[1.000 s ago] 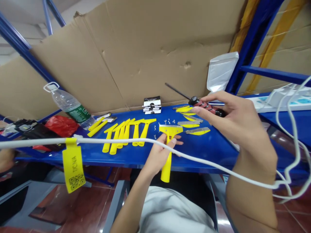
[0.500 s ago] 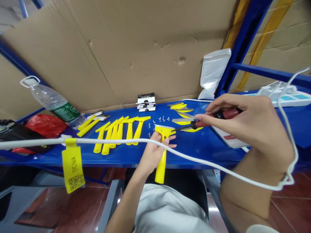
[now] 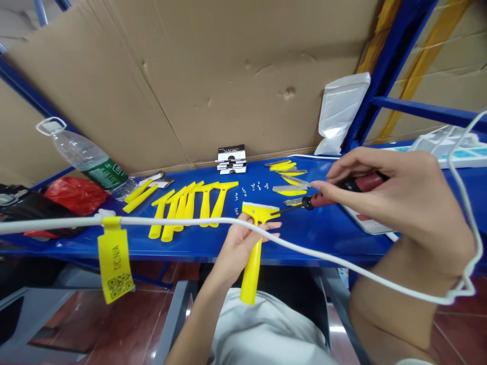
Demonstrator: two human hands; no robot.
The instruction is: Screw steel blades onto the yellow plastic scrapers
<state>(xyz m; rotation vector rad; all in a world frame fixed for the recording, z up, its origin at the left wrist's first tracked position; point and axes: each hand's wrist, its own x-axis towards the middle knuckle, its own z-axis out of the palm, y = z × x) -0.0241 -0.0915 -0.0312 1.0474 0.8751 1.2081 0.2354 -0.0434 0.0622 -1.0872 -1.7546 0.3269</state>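
Note:
My left hand (image 3: 238,242) grips a yellow plastic scraper (image 3: 255,243) by its handle, head up, over the front edge of the blue shelf (image 3: 327,228). My right hand (image 3: 395,190) holds a screwdriver (image 3: 335,192) with a red and black handle. Its thin shaft points left and its tip touches the scraper's head. Several small screws (image 3: 253,188) lie just behind the scraper.
A row of yellow scraper handles (image 3: 190,205) lies to the left, yellow blade covers and metal blades (image 3: 289,177) behind. A water bottle (image 3: 89,162), red bag (image 3: 74,195), small card boxes (image 3: 231,159) and white pouch (image 3: 340,111) stand by the cardboard. A white cable (image 3: 304,251) with yellow tag (image 3: 114,261) crosses in front.
My right hand turned the screwdriver round, from shaft pointing away at the back to tip aimed left, and brought it down onto the scraper's head. The left hand kept its hold.

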